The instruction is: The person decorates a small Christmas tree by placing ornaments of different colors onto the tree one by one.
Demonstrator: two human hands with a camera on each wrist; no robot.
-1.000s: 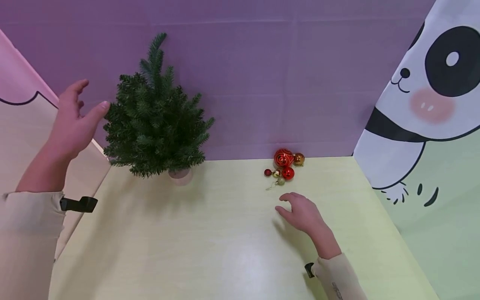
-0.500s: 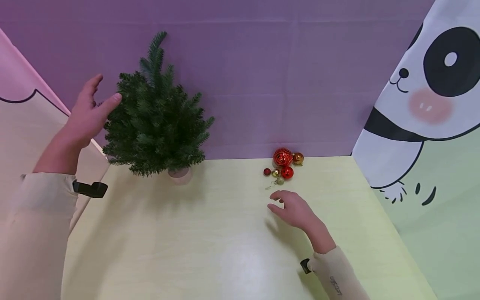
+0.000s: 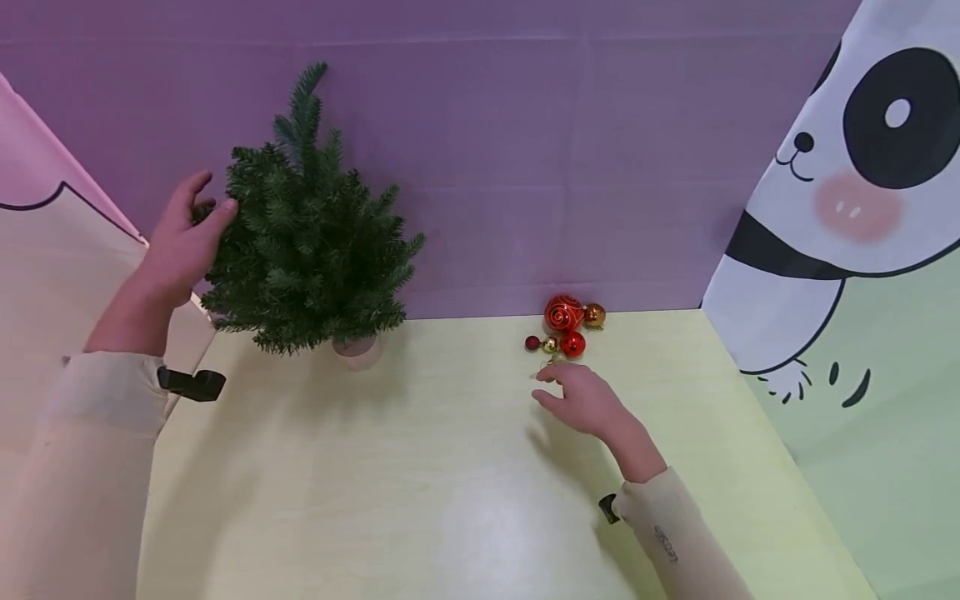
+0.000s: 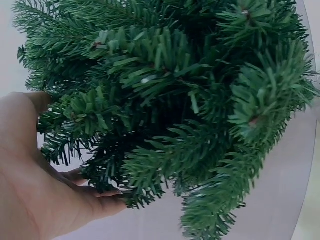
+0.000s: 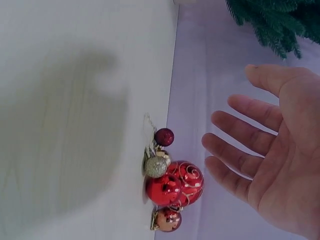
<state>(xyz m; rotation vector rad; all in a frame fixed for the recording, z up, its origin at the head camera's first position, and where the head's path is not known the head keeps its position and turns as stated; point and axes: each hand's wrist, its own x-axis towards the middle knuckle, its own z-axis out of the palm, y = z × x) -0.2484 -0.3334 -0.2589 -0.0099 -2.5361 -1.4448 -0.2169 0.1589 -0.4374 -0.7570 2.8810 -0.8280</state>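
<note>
A green artificial Christmas tree (image 3: 307, 242) stands upright in a small pale pot (image 3: 357, 353) at the table's back left. My left hand (image 3: 183, 242) is at the tree's left side. In the left wrist view its thumb and relaxed fingers (image 4: 102, 202) lie against the outer needles, and some fingertips are hidden by the branches (image 4: 165, 115). My right hand (image 3: 585, 402) hovers over the table just in front of several Christmas baubles, its fingers spread and holding nothing. Among them are a large swirled red bauble (image 3: 563, 313), a shiny red bauble (image 5: 164, 189) and a glittery gold bauble (image 5: 156, 167).
The pale wooden table (image 3: 360, 483) ends against a purple backdrop (image 3: 487, 167). A panda-printed panel (image 3: 862, 208) leans along the right side, and a pink and white panel (image 3: 60, 275) closes off the left. A copper bauble (image 3: 594, 316) sits at the back of the cluster.
My left hand has moved right, up to the tree's branches. The right hand has moved slightly forward and left, now covering part of the small gold bauble. Tree and baubles stay put.
</note>
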